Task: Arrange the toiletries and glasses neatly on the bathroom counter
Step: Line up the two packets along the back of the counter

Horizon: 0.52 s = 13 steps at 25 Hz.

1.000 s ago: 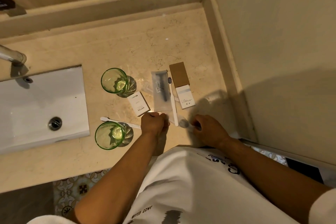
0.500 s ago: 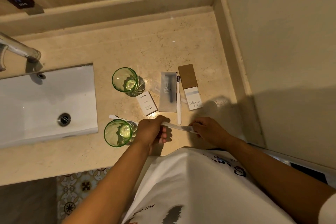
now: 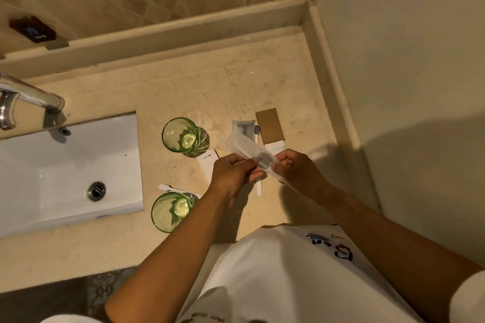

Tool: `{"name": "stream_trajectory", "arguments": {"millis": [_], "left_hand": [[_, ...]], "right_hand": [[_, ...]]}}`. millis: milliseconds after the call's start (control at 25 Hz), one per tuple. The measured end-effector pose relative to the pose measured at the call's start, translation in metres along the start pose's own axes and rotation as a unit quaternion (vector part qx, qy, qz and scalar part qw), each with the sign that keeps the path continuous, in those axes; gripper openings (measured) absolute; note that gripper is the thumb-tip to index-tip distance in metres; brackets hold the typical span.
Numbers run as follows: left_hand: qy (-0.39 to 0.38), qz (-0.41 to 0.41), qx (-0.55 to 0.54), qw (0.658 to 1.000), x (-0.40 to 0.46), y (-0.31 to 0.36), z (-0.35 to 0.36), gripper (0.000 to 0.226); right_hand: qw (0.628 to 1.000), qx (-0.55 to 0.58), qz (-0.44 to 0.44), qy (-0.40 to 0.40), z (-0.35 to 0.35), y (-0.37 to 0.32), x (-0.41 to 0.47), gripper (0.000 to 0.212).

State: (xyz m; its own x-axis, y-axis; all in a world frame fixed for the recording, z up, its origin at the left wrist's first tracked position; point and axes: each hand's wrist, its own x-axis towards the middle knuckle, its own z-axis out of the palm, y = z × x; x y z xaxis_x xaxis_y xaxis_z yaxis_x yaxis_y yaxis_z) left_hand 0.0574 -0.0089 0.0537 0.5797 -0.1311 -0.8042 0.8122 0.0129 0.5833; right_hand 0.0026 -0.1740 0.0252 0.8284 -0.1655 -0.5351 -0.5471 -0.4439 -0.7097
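Both my hands hold a clear plastic packet (image 3: 245, 148) with a white item inside, lifted above the counter (image 3: 183, 92). My left hand (image 3: 232, 174) pinches its near end and my right hand (image 3: 295, 172) pinches the right end. Under it lie a razor sachet (image 3: 242, 127), a white toothbrush (image 3: 258, 162) and a brown-and-white box (image 3: 270, 126). A small white box (image 3: 208, 162) lies partly under my left hand. Two green glasses stand left of these, one farther (image 3: 181, 137) and one nearer (image 3: 172, 211). A white stick (image 3: 170, 187) lies behind the nearer glass.
A white sink (image 3: 63, 170) with a drain sits at the left, a chrome tap (image 3: 29, 94) above it. A raised ledge (image 3: 157, 37) runs along the back and a wall (image 3: 406, 86) closes the right side. The counter's front edge is near my body.
The packet has come up off the counter's front and now hangs between both hands over the other toiletries. The camera view has shifted so the items sit lower and more central.
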Motion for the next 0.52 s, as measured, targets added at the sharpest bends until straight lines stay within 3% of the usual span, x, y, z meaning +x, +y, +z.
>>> {"name": "stream_trajectory", "arguments": {"millis": [200, 320, 520], "left_hand": [[0.025, 0.040, 0.006, 0.999, 0.044, 0.033, 0.026, 0.003], [0.018, 0.044, -0.003, 0.999, 0.071, 0.064, 0.044, 0.009], [-0.020, 0.039, 0.024, 0.999, 0.125, 0.119, 0.090, 0.006]], "right_hand": [[0.990, 0.128, 0.050, 0.027, -0.024, 0.004, 0.019, 0.021], [0.965, 0.245, 0.089, 0.025, -0.035, 0.012, 0.029, 0.015], [0.943, 0.304, 0.119, 0.070, -0.058, 0.012, 0.067, 0.016]]}}
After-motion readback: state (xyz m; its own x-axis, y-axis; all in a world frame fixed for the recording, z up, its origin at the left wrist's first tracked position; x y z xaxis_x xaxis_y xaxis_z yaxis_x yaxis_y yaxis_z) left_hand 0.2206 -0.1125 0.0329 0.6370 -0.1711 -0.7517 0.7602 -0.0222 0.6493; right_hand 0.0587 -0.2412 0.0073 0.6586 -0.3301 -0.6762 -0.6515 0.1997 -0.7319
